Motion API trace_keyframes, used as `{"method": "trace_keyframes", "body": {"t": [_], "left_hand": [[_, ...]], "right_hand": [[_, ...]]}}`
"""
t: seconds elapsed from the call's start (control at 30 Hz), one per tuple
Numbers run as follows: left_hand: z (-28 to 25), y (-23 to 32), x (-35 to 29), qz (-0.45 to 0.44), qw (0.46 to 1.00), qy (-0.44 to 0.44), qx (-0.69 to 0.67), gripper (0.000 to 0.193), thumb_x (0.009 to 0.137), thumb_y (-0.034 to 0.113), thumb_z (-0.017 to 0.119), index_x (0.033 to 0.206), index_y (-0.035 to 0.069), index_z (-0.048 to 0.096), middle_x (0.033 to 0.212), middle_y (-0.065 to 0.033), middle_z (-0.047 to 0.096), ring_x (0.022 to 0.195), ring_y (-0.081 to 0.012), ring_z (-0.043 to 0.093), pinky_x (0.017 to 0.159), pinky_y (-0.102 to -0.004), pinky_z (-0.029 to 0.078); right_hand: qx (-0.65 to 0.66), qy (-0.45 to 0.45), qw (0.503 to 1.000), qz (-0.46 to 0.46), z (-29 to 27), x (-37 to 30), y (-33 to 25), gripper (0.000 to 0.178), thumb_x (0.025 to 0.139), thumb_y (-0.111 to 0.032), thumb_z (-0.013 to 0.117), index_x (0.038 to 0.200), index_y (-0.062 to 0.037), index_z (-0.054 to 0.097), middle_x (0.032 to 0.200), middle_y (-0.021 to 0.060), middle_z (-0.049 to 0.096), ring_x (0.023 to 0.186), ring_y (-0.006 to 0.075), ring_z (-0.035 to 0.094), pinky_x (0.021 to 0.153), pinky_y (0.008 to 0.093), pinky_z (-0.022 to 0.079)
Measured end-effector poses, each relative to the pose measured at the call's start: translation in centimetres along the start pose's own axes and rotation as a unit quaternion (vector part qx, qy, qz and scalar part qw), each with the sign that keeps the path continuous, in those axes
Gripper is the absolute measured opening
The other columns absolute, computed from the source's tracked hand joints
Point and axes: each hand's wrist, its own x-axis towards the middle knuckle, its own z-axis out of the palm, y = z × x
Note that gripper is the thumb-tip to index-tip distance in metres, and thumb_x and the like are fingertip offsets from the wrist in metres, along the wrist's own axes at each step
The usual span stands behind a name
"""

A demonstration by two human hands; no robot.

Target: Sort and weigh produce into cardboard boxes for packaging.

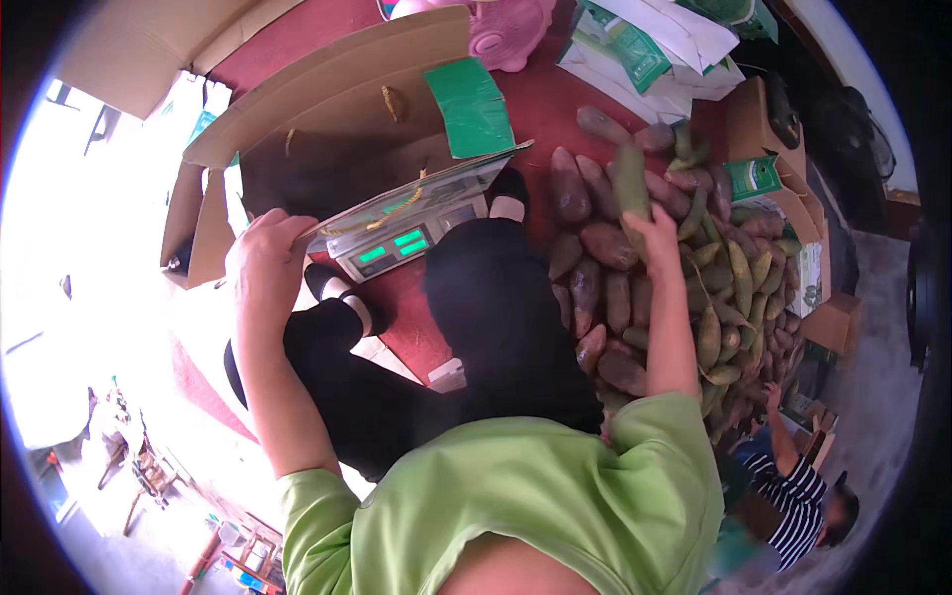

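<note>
My left hand [263, 253] grips the near edge of an open brown cardboard box [327, 119] that rests on a grey weighing scale [397, 243] with green displays. My right hand [650, 228] reaches out to the right and holds a long greenish mango [630, 178] above a big pile of green and purple-red mangoes [694, 297] on the red floor. A green flap [471, 104] hangs over the box's far edge. My legs in black trousers [476, 317] lie between the scale and the pile.
A pink piggy-shaped object [511, 30] and white-and-green paper bags [654, 45] lie at the back. Small cardboard cartons [783, 188] stand right of the pile. Another person in a striped shirt [798, 496] sits at the lower right. Bright daylight washes out the left.
</note>
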Motion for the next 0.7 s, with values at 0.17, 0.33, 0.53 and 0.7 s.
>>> {"method": "trace_keyframes", "body": {"t": [0.17, 0.33, 0.53, 0.7], "left_hand": [[0.2, -0.6, -0.3, 0.005, 1.0, 0.003, 0.015, 0.014, 0.076, 0.009, 0.06, 0.085, 0.01, 0.07, 0.075, -0.0098, 0.058, 0.078, -0.0292, 0.059, 0.07, -0.038, 0.047], [0.0, -0.7, -0.3, 0.004, 1.0, -0.007, 0.021, 0.014, 0.078, 0.009, 0.058, 0.085, 0.011, 0.071, 0.076, -0.0095, 0.059, 0.08, -0.0292, 0.06, 0.071, -0.038, 0.048], [0.0, -0.9, -0.3, 0.006, 1.0, -0.022, 0.018, 0.013, 0.078, 0.01, 0.059, 0.085, 0.011, 0.07, 0.077, -0.0086, 0.059, 0.08, -0.0292, 0.06, 0.071, -0.0389, 0.047], [-0.3, -0.7, -0.4, 0.011, 0.999, -0.027, 0.018, 0.013, 0.078, 0.01, 0.06, 0.086, 0.011, 0.07, 0.076, -0.0098, 0.057, 0.077, -0.0303, 0.059, 0.069, -0.0393, 0.047]], "right_hand": [[-0.11, -0.132, 0.938, -0.3, 6.3, -1.8, -14.1, 0.056, 0.071, -0.013, 0.073, 0.121, 0.0006, 0.054, 0.109, 0.0077, 0.06, 0.098, 0.0174, 0.057, 0.089, 0.0301, 0.043], [-0.316, -0.165, 0.79, -0.499, 14.0, -4.4, -22.8, 0.054, 0.065, -0.024, 0.074, 0.111, -0.0017, 0.06, 0.102, 0.0159, 0.059, 0.094, 0.0301, 0.059, 0.086, 0.036, 0.047], [-0.543, -0.268, 0.684, -0.408, 25.5, -4.1, -22.0, 0.043, 0.064, -0.021, 0.069, 0.103, -0.0036, 0.066, 0.106, 0.0175, 0.06, 0.101, 0.0319, 0.059, 0.084, 0.0396, 0.05], [-0.557, -0.247, 0.673, -0.419, 29.0, -5.5, -19.8, 0.033, 0.069, -0.014, 0.063, 0.101, -0.0042, 0.066, 0.11, 0.0153, 0.058, 0.108, 0.031, 0.056, 0.083, 0.0435, 0.05]]}}
